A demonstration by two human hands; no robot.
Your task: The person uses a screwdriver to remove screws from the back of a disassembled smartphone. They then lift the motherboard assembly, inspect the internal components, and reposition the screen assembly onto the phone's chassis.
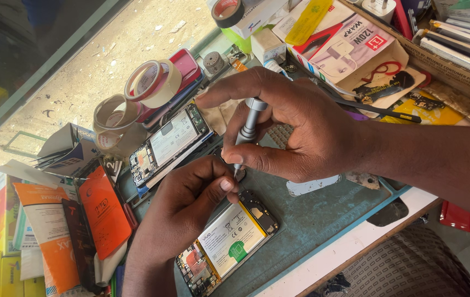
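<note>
My right hand grips a slim silver screwdriver upright, index finger on its cap, thumb and middle finger around the shaft. Its tip comes down at the top edge of an opened phone with its back cover off, showing a white-labelled battery and circuit board. My left hand rests on that phone's upper corner, thumb and forefinger pinched right beside the tip. The phone lies on a grey-green work mat.
A second opened phone lies just beyond my left hand. Tape rolls are stacked at the back left, orange screen-protector packets at the left, and charger boxes and parts fill the back right. The counter's white front edge runs below.
</note>
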